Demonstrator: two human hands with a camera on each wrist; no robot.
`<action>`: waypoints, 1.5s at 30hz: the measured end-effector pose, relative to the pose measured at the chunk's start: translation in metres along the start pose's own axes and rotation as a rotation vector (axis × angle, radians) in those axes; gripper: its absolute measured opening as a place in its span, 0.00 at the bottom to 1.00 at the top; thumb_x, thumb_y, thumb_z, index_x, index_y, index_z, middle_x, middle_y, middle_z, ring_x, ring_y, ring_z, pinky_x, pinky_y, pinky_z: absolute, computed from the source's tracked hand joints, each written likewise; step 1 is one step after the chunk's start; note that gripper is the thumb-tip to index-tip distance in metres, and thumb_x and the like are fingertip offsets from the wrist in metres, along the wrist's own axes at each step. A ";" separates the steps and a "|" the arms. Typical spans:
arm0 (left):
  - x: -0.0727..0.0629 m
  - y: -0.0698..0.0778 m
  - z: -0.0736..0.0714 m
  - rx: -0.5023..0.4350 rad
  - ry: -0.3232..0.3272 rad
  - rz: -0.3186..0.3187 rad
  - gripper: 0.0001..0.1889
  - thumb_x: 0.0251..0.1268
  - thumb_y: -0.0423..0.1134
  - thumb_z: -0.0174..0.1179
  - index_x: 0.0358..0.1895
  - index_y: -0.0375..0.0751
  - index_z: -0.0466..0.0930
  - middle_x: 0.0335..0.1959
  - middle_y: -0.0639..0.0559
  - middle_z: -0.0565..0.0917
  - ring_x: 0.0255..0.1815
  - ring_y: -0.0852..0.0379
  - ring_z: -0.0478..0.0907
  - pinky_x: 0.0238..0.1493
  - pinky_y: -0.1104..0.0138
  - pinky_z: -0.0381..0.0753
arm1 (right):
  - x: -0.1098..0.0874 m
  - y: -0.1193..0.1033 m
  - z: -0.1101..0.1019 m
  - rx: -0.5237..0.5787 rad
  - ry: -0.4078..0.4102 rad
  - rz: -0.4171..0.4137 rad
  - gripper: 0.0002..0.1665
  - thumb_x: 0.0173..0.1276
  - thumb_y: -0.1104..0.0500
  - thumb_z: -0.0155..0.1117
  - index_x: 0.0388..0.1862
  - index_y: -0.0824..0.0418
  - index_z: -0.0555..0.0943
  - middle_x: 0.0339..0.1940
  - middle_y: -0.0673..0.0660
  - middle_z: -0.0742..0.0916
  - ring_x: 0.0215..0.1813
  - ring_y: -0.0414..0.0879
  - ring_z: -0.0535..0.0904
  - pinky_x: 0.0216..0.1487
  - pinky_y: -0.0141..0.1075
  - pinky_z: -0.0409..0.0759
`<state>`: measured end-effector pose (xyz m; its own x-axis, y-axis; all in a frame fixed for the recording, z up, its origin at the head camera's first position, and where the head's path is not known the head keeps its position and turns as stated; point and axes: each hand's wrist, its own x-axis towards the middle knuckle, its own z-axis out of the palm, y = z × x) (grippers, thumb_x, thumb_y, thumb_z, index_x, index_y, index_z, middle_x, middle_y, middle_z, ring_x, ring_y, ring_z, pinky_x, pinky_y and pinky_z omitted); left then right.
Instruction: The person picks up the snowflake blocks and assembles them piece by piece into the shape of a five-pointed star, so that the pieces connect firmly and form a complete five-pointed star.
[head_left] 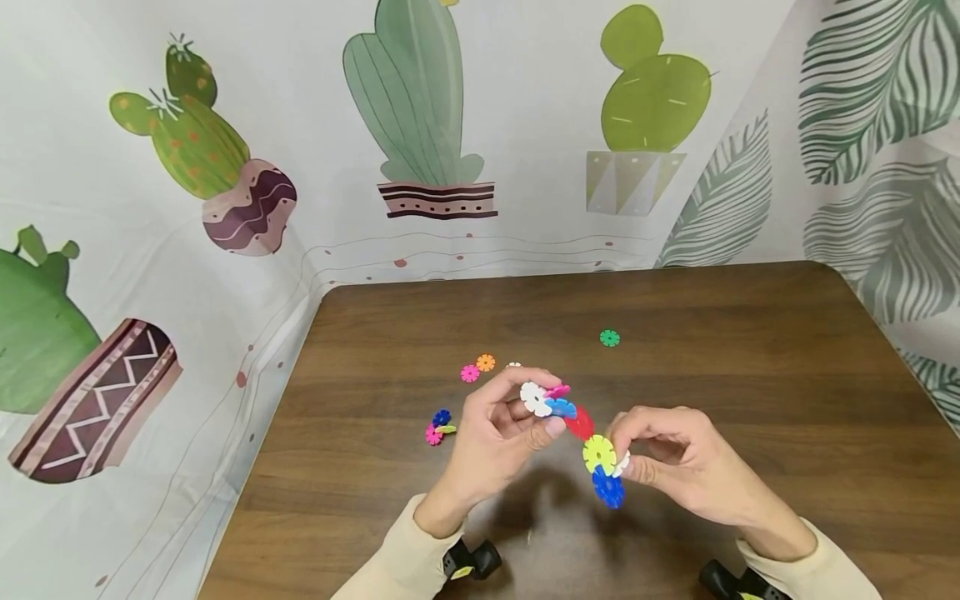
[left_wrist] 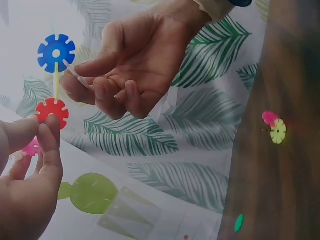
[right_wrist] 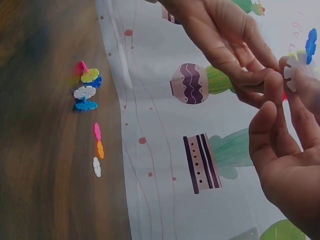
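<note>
both hands nearly closed: our left hand pinches the disc chain bridging our hands; our right hand pinches a white disc at its yellow disc. we'd best brace the left and align slots squarely before pressing.

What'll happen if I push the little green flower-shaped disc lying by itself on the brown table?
The green notched plastic-looking disc would probably slide, not roll, because it lies flat on the brown wood-grain table. It's likely light, being small and thin. It may be stiff too: the similar blue notched disc, raised off the table, looks unbent.
</note>
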<state>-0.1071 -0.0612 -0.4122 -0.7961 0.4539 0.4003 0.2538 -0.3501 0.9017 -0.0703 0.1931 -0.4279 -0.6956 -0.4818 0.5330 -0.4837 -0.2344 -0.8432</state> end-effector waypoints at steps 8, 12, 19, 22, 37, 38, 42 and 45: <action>0.000 -0.001 0.000 -0.103 -0.048 -0.117 0.28 0.73 0.40 0.71 0.63 0.22 0.73 0.52 0.56 0.85 0.48 0.66 0.90 0.52 0.72 0.90 | 0.002 0.005 -0.002 0.063 -0.057 -0.029 0.25 0.59 0.88 0.63 0.48 0.67 0.81 0.40 0.59 0.86 0.42 0.48 0.83 0.41 0.36 0.87; 0.001 -0.001 0.000 -0.095 -0.039 -0.099 0.27 0.73 0.40 0.71 0.62 0.22 0.72 0.52 0.55 0.85 0.48 0.66 0.90 0.52 0.72 0.90 | 0.001 0.003 -0.001 0.025 -0.003 0.000 0.25 0.61 0.88 0.61 0.49 0.66 0.81 0.43 0.55 0.88 0.40 0.46 0.84 0.36 0.36 0.87; 0.001 -0.002 0.000 -0.034 0.018 -0.068 0.25 0.73 0.37 0.71 0.62 0.25 0.73 0.56 0.54 0.82 0.48 0.66 0.88 0.52 0.73 0.89 | 0.001 -0.003 0.001 0.109 0.058 0.077 0.25 0.68 0.88 0.50 0.57 0.70 0.78 0.57 0.56 0.88 0.49 0.48 0.88 0.50 0.33 0.89; 0.001 -0.002 0.000 -0.017 0.033 -0.043 0.24 0.73 0.36 0.70 0.61 0.25 0.73 0.57 0.52 0.80 0.47 0.65 0.86 0.49 0.74 0.89 | 0.001 -0.004 0.001 0.215 0.032 0.101 0.27 0.71 0.86 0.42 0.62 0.73 0.76 0.59 0.58 0.86 0.52 0.50 0.86 0.54 0.34 0.86; 0.000 -0.004 0.003 -0.022 0.058 0.015 0.21 0.69 0.32 0.73 0.53 0.25 0.70 0.59 0.19 0.71 0.53 0.62 0.83 0.51 0.71 0.90 | 0.005 -0.020 0.015 0.160 0.307 0.342 0.16 0.76 0.79 0.54 0.54 0.64 0.74 0.57 0.54 0.89 0.57 0.44 0.89 0.59 0.31 0.87; -0.001 -0.004 0.004 -0.022 0.061 0.008 0.22 0.69 0.32 0.73 0.53 0.26 0.69 0.59 0.19 0.71 0.52 0.63 0.83 0.50 0.70 0.90 | 0.005 -0.020 0.015 0.153 0.318 0.343 0.14 0.76 0.79 0.55 0.51 0.64 0.74 0.56 0.55 0.89 0.57 0.44 0.88 0.59 0.31 0.87; 0.000 -0.006 0.006 0.025 0.083 0.001 0.23 0.67 0.29 0.72 0.55 0.28 0.68 0.59 0.21 0.73 0.53 0.61 0.84 0.54 0.70 0.90 | 0.006 -0.019 0.017 0.090 0.352 0.345 0.11 0.74 0.79 0.60 0.45 0.65 0.79 0.56 0.58 0.88 0.58 0.46 0.88 0.58 0.31 0.87; 0.001 -0.008 0.007 0.101 0.107 -0.003 0.22 0.66 0.27 0.70 0.57 0.30 0.69 0.57 0.24 0.77 0.56 0.60 0.84 0.58 0.71 0.88 | 0.006 -0.018 0.018 0.062 0.384 0.365 0.10 0.71 0.78 0.65 0.45 0.67 0.81 0.57 0.58 0.88 0.58 0.45 0.88 0.59 0.30 0.88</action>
<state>-0.1058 -0.0525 -0.4182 -0.8495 0.3632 0.3826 0.3010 -0.2619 0.9170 -0.0565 0.1792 -0.4111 -0.9628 -0.2000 0.1816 -0.1498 -0.1644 -0.9750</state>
